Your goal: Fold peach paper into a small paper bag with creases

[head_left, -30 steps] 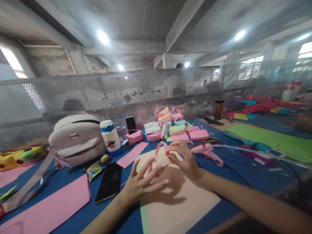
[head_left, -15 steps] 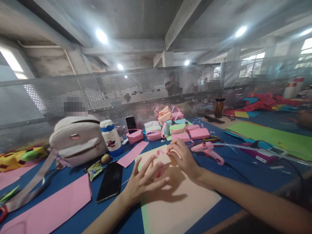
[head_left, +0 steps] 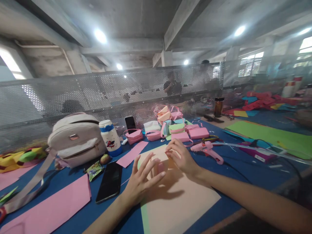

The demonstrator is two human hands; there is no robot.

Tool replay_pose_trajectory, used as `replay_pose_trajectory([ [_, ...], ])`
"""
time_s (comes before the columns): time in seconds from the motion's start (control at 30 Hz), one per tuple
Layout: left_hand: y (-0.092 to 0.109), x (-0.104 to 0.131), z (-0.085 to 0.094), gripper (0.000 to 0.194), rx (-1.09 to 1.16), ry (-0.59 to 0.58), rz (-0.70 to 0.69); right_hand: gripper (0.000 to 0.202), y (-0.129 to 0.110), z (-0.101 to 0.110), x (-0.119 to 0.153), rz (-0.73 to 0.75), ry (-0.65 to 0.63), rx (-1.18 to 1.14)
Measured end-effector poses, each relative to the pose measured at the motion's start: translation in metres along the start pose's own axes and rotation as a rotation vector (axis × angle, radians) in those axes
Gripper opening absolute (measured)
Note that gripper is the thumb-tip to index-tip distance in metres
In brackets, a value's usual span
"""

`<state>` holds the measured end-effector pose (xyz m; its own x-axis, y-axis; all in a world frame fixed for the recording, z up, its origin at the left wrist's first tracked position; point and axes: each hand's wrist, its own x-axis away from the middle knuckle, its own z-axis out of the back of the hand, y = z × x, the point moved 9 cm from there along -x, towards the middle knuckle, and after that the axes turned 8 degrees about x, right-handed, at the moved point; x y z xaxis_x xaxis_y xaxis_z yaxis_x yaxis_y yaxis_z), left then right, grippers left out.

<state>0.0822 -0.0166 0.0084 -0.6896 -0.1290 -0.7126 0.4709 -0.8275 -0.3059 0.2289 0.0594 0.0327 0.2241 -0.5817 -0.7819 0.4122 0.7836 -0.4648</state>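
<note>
A sheet of peach paper (head_left: 180,208) lies on the blue table, with a green edge showing beneath it. Over its upper part, a small folded piece of peach paper (head_left: 162,162) stands between my hands, much of it behind the left fingers. My right hand (head_left: 181,161) pinches this piece at its right side with thumb and fingertips. My left hand (head_left: 143,180) has its fingers spread beside and in front of the piece; whether they touch it is hard to tell. Right of my right hand lies a pink glue gun (head_left: 207,150) with its cord.
Several small paper bags (head_left: 179,137) stand behind my hands. To the left are a black phone (head_left: 109,182), a snack packet (head_left: 94,170), a bottle (head_left: 110,139), a backpack (head_left: 78,139) and pink paper (head_left: 53,208). Green paper (head_left: 268,133) lies at the right, before a perforated metal screen (head_left: 146,87).
The left fingers have shifted slightly around the folded piece, which looks turned a little. My right hand keeps its pinch in nearly the same place.
</note>
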Motion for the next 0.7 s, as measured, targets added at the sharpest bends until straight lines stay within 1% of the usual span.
replay_pose_trajectory([
  [0.1, -0.002, -0.002, 0.002, 0.077, 0.005, 0.035, 0.035, 0.016, 0.002, 0.0, 0.0, -0.01, 0.007, -0.015],
  [0.2, -0.005, -0.004, 0.002, 0.074, 0.021, 0.065, 0.078, 0.016, 0.004, -0.001, 0.0, -0.035, 0.009, -0.028],
  [0.33, -0.009, -0.006, 0.003, 0.073, 0.063, 0.091, 0.124, 0.022, 0.004, -0.003, 0.001, -0.049, 0.0, -0.056],
  [0.43, -0.014, -0.005, 0.004, 0.077, 0.109, 0.101, 0.173, 0.025, 0.004, -0.004, 0.002, -0.058, -0.004, -0.076],
  [0.53, -0.019, -0.001, 0.002, 0.085, 0.13, 0.074, 0.225, 0.024, 0.004, -0.004, 0.002, -0.066, -0.003, -0.087],
  [0.6, -0.02, -0.001, 0.003, 0.089, 0.142, 0.069, 0.234, 0.021, 0.004, -0.004, 0.002, -0.066, -0.004, -0.089],
  [0.7, -0.015, -0.005, 0.005, 0.083, 0.131, 0.096, 0.204, 0.02, 0.007, -0.004, 0.001, -0.076, 0.0, -0.089],
])
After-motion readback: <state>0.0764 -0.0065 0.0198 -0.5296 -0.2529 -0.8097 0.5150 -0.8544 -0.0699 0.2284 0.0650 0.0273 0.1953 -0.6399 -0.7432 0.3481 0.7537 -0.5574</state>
